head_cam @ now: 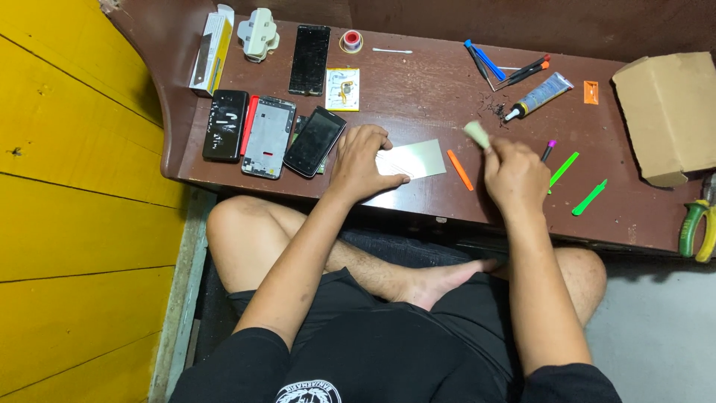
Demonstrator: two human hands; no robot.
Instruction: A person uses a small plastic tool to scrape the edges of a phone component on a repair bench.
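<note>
I sit cross-legged at a low brown table. My left hand presses flat on a thin pale grey rectangular panel lying near the table's front edge. My right hand is closed around a small brush whose pale bristle head sticks up just right of the panel. An orange pry stick lies between my two hands. A purple-tipped tool rests just right of my right hand.
Several phones and a phone frame lie at the left. A glue tube, screwdrivers, green pry tools and a cardboard box sit to the right. Pliers hang off the right edge. A yellow wall stands left.
</note>
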